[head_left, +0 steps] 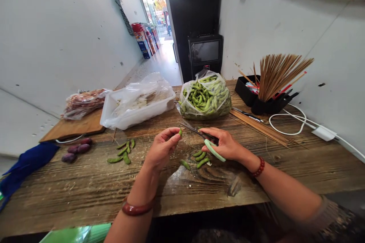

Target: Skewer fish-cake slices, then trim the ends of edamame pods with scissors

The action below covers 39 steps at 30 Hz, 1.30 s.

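The left hand pinches a single green pod between thumb and fingers, so that the pod sticks out at the fingertips on the side facing the right hand. The right hand is closed around the green-handled scissors, whose blades point left, their tips just beyond the pinched pod. Below the scissors, a few loose pods lie on the wooden table, and a lone pod rests just to their left, nearer the left hand. On the other side of that hand, well apart from it, lies a small group of pods, with dark purple pieces farther left. Beyond both hands stands a clear bag full of green pods, with a white tub to its left and a wooden board past that. To the right of the bag, loose thin sticks lie on the table near a black holder with an upright bundle of sticks
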Tool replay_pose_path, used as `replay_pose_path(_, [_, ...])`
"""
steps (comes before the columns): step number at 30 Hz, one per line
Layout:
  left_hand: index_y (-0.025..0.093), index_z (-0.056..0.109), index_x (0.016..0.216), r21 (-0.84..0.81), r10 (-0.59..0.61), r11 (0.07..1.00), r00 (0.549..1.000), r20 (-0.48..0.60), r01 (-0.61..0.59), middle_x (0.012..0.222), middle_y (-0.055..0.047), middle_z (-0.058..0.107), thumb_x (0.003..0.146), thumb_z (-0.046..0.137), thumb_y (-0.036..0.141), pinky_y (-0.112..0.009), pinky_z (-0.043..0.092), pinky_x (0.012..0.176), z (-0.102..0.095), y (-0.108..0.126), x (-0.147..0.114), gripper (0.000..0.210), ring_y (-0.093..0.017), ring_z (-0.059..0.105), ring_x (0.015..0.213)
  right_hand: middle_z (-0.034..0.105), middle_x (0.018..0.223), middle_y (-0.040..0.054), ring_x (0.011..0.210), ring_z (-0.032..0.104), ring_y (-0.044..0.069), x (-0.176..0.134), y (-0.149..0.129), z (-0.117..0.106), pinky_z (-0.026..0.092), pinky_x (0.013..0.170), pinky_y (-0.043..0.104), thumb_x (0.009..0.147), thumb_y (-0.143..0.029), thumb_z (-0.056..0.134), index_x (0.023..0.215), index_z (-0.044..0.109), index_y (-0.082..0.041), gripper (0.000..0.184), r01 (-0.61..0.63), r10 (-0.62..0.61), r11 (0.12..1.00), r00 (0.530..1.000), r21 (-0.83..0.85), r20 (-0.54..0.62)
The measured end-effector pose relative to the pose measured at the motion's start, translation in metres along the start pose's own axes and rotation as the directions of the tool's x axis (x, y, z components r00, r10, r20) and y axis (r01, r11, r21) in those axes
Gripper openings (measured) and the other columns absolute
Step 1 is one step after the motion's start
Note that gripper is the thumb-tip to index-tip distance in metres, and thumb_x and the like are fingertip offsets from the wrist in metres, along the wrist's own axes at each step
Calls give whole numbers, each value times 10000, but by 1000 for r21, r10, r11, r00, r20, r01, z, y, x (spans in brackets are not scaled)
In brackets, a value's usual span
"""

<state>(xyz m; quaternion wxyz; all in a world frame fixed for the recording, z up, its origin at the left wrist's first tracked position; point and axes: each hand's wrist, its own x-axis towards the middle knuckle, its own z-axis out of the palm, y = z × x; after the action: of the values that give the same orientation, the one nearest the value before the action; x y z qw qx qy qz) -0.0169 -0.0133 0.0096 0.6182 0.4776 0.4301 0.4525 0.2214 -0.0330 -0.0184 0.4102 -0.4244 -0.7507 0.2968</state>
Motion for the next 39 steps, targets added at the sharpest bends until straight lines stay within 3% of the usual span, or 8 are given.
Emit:
replay_pose_path(10, [177,703,889,90,67,994,998,17,-68,646,34,516,718,765,321,-187,234,462,0,-9,3,232,-51,336,517,652,892,52,725,577,153,0,-5,-2,474,650,264,716,-345,784,1244,619,-162,584,17,-6,997,989,-78,145])
replay_pose_path(15, [171,712,878,138,99,985,994,46,-104,740,2,572,725,752,319,-196,255,486,1,-8,3,216,-62,367,556,649,897,44,716,565,137,0,-3,-1,458,643,246,722,-365,776,1233,630,-164,567,6,1,999,989,-46,151])
replay_pose_path(22, [172,716,848,163,57,985,997,53,-65,622,26,511,729,739,324,-209,220,469,0,-6,2,195,-70,324,516,644,835,31,685,550,128,1,0,6,447,621,232,746,-396,756,1189,665,-172,504,45,-39,998,990,-38,137])
replay_pose_path(33, [166,726,819,171,69,982,997,44,-75,728,-11,622,705,752,308,-218,273,510,2,-3,2,185,-85,403,559,641,799,22,666,551,126,0,3,5,451,601,224,764,-410,738,1194,665,-180,493,75,-69,996,989,-39,134])
replay_pose_path(39, [156,693,818,148,21,989,999,32,-25,594,41,499,693,770,330,-203,216,470,-2,-6,3,228,-60,324,499,721,932,47,784,649,168,2,0,1,507,695,245,795,-352,712,1171,683,-193,409,70,-67,997,985,-13,157])
